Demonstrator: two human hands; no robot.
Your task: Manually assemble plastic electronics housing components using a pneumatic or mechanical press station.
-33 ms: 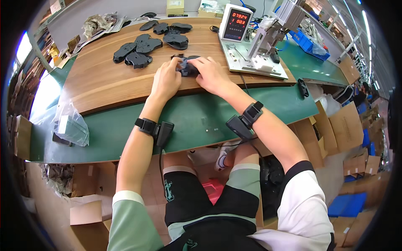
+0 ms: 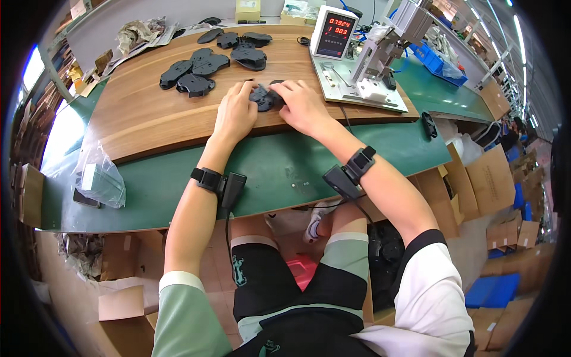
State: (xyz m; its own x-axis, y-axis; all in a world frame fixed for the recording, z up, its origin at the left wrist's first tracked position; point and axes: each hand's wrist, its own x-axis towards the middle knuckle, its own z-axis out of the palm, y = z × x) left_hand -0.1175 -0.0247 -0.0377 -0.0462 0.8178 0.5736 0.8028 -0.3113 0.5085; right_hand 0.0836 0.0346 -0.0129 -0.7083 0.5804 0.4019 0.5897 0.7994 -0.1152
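A dark grey moulded plastic part lies between my two hands above the wooden board. My left hand has its fingers curled round the part's left side. My right hand grips the right side, thumb and fingers bent over it. The fingertips partly cover the part, so its full outline is hidden. Farther left on the board sit several similar dark plastic parts, some overlapping. Another small group, including one rounded part, lies behind them.
To the right stands a bench press on a white base, with a display box showing red digits. A plastic bag lies on the green table at left. Beyond the press is a blue bin; cardboard boxes stand at right.
The plastic part has turned slightly between my hands and shows more of its grey face. My fingers have shifted a little around it.
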